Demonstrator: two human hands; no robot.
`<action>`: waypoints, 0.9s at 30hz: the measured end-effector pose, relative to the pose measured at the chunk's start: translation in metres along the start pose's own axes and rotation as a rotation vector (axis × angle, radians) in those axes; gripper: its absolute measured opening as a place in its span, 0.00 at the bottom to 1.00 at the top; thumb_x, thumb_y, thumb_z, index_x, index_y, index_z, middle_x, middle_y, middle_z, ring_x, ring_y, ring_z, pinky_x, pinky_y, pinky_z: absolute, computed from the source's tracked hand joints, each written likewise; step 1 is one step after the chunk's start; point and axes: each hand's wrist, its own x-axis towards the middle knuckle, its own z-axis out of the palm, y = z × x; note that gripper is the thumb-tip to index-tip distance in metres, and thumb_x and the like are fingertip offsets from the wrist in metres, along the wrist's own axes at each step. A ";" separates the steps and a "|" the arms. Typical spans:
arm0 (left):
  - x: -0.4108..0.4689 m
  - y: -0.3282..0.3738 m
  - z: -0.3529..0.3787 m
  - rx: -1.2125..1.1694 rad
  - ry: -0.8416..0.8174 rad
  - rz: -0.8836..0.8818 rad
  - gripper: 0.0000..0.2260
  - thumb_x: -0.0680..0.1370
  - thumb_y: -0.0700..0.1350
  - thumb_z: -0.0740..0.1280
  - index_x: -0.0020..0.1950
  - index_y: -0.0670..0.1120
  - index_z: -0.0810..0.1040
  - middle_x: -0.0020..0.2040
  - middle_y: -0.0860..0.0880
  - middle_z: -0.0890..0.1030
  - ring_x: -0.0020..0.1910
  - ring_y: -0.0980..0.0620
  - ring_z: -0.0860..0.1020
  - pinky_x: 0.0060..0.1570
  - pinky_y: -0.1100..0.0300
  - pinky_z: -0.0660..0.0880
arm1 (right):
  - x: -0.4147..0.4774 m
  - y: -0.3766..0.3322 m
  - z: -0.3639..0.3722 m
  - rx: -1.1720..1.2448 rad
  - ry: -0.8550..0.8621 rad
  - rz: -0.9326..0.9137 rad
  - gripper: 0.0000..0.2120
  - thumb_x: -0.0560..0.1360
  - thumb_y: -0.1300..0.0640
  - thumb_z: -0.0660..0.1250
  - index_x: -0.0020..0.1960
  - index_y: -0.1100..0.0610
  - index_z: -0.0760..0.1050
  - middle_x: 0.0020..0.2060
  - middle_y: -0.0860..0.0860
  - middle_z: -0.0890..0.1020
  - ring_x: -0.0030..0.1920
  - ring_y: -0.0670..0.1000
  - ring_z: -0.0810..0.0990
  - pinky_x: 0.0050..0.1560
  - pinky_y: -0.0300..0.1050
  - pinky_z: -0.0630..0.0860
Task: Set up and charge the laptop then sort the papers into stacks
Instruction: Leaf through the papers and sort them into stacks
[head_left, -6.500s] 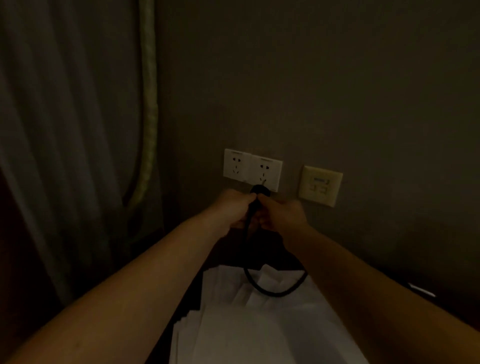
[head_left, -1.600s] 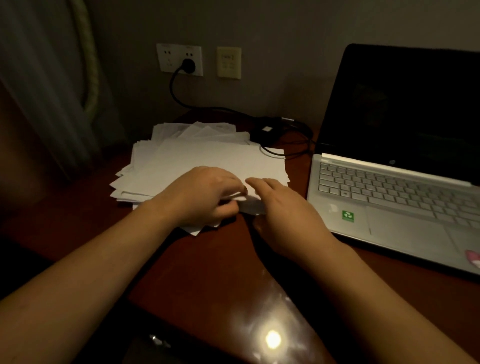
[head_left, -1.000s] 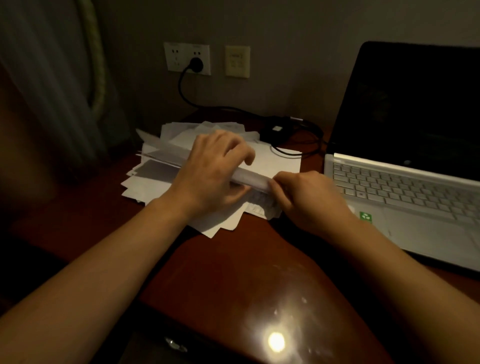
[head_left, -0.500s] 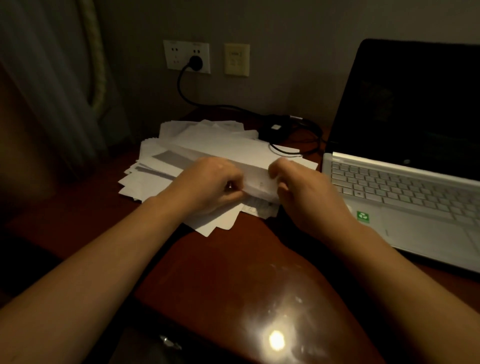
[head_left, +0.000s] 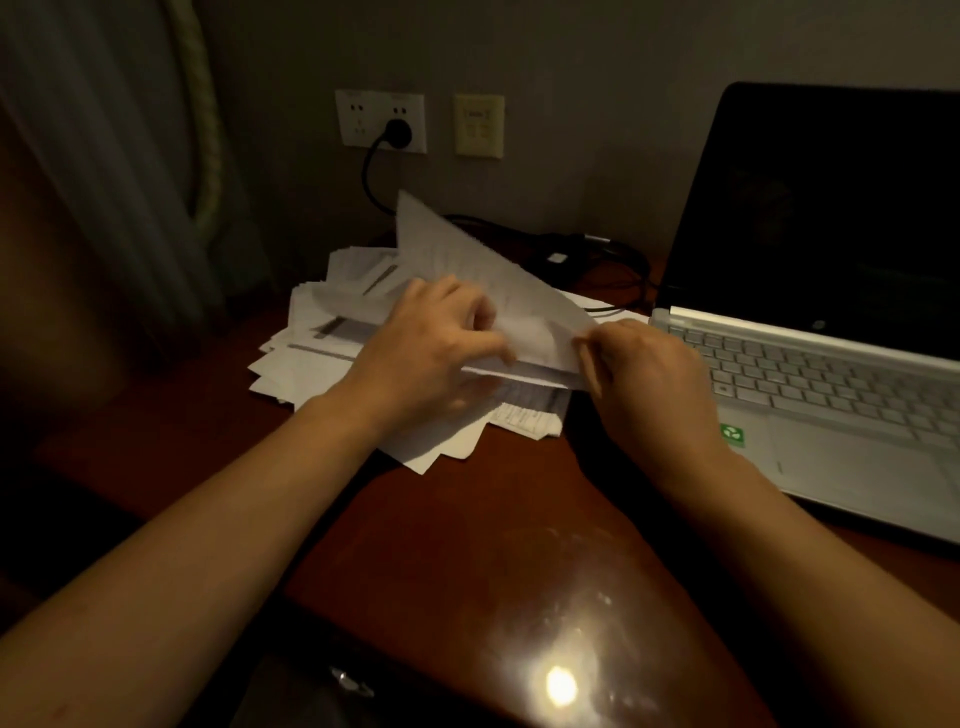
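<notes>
Two hands work at a loose pile of papers (head_left: 322, 358) lying on the left part of a dark red desk (head_left: 467, 519). One sheet (head_left: 467, 260) is raised off the pile and tilted, its far corner pointing up toward the wall and its near edge low between the hands. The left hand (head_left: 436, 348) grips this sheet near its lower edge, fingers curled against it and thumb stretched out to the right. The right hand (head_left: 644, 379) pinches the sheet's near right corner between thumb and forefinger, with the other fingers folded in. Motion blurs the sheet, so its print cannot be read. Under the hands, other papers fan out unevenly, some showing lines of text and grey bars.

Just right of the pile stands the laptop (head_left: 810, 384), open, its screen dark and its silver keyboard facing the person. A green sticker (head_left: 731, 434) sits left of its touchpad. A black plug (head_left: 397, 131) is seated in the white socket (head_left: 363, 119) on the wall, and its cable (head_left: 370, 182) runs down behind the papers to a black brick (head_left: 556, 254) near the laptop's back corner. A beige wall plate (head_left: 479, 124) sits just beside the socket. A curtain (head_left: 104, 156) hangs at the left. A bright glare (head_left: 561, 686) shines on the desk's near edge.
</notes>
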 end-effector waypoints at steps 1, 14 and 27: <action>0.000 -0.001 0.000 0.032 0.005 -0.001 0.08 0.73 0.54 0.71 0.50 0.53 0.84 0.50 0.45 0.76 0.51 0.44 0.72 0.48 0.53 0.63 | 0.000 0.001 0.000 0.005 0.011 0.010 0.12 0.80 0.53 0.62 0.43 0.57 0.79 0.35 0.49 0.76 0.35 0.52 0.74 0.35 0.47 0.73; -0.001 0.002 0.000 -0.152 0.132 -0.234 0.19 0.77 0.64 0.65 0.42 0.48 0.77 0.32 0.53 0.77 0.28 0.55 0.75 0.28 0.59 0.74 | 0.002 0.000 -0.001 -0.071 -0.024 -0.022 0.12 0.81 0.53 0.61 0.46 0.57 0.78 0.40 0.54 0.80 0.36 0.55 0.76 0.34 0.47 0.73; 0.000 0.005 -0.006 -0.056 -0.275 -0.263 0.12 0.83 0.53 0.62 0.60 0.52 0.82 0.48 0.52 0.83 0.46 0.52 0.79 0.49 0.51 0.78 | 0.000 0.001 -0.003 0.042 0.010 -0.141 0.08 0.81 0.57 0.62 0.51 0.58 0.78 0.48 0.55 0.81 0.42 0.58 0.79 0.37 0.54 0.77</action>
